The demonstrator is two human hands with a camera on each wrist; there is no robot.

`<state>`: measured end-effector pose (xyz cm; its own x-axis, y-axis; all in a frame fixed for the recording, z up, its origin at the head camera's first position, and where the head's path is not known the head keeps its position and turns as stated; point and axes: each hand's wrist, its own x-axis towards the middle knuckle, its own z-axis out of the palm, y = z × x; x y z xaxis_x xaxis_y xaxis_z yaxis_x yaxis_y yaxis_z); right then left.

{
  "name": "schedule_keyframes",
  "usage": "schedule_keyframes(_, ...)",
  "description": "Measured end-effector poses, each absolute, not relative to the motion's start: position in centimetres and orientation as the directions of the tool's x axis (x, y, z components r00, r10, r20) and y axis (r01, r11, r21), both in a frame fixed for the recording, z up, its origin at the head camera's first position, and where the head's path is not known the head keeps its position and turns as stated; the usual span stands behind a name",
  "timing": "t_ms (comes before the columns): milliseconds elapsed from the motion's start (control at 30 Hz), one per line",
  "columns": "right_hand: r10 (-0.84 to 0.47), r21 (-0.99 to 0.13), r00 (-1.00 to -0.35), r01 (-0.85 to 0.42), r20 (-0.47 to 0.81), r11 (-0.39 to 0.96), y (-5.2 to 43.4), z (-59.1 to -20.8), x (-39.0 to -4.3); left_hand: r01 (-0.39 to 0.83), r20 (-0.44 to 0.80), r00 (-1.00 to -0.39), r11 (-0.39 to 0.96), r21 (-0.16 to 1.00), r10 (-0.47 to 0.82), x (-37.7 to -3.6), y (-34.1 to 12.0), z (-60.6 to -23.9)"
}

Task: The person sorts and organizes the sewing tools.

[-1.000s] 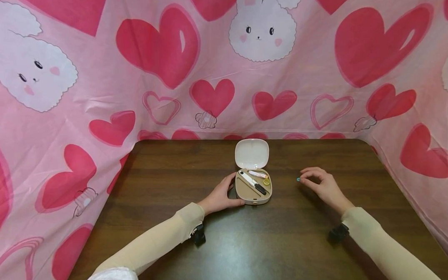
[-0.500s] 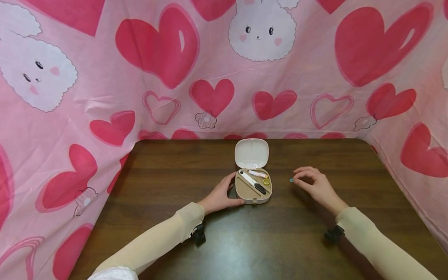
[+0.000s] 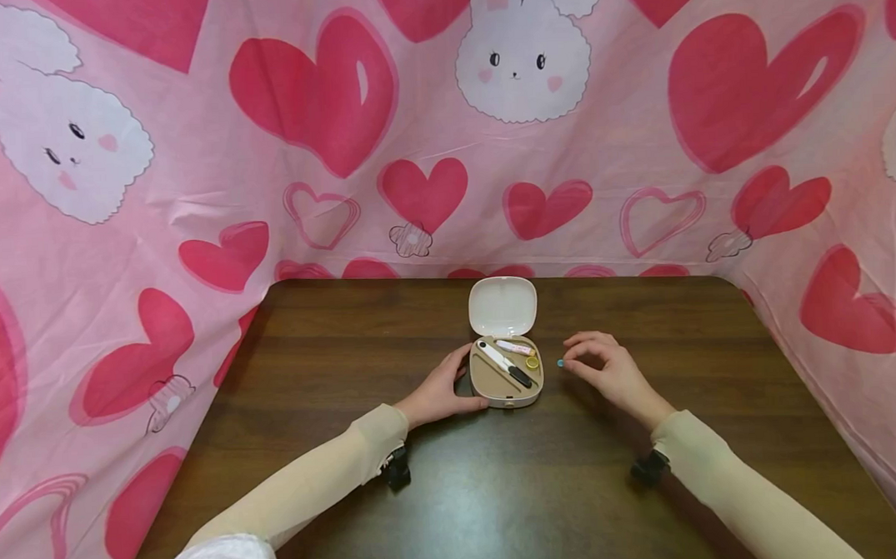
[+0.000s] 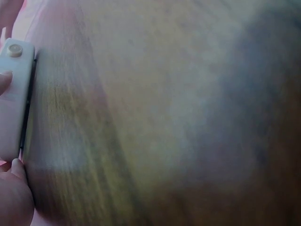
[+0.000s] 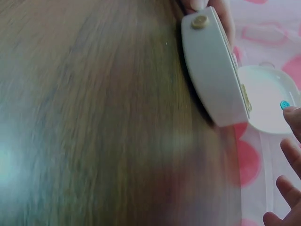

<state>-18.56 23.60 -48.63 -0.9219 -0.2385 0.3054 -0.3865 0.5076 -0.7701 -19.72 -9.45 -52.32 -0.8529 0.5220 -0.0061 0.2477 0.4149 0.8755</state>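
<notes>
L hand (image 3: 441, 394) curls round the left side of the small beige case (image 3: 506, 375), lid up, steadying it on the counter (image 3: 502, 494); R hand (image 3: 602, 371) pinches a tiny teal bead (image 3: 560, 362) btwn fingertips, just right of the case and apart from it; inside: white-black tool, pink tube, yellow ring. Risk, as I judge it: bead is v. small, so a slack pinch could drop it and let it roll off the counter; a nudge to the rim could jolt the case.

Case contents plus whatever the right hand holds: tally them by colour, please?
White-and-black stick: 1
Pink-and-white tube: 1
Yellow ring: 1
Small teal piece, pinched in the right hand: 1
Total: 4
</notes>
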Motion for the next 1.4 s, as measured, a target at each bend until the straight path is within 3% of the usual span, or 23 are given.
schedule_keyframes(567, -0.349, -0.782, -0.893, -0.426, 0.283, 0.455, 19.8, -49.2, -18.8, 0.246, -0.004, -0.854, 0.411, 0.878, 0.520, -19.7, -9.4, -52.3)
schedule_keyframes(1400, -0.511, -0.616, -0.792, -0.593, 0.333, 0.519, 16.1, -49.9, -18.9, 0.244, -0.008, -0.855, 0.414, 0.877, 0.519, -19.7, -9.4, -52.4)
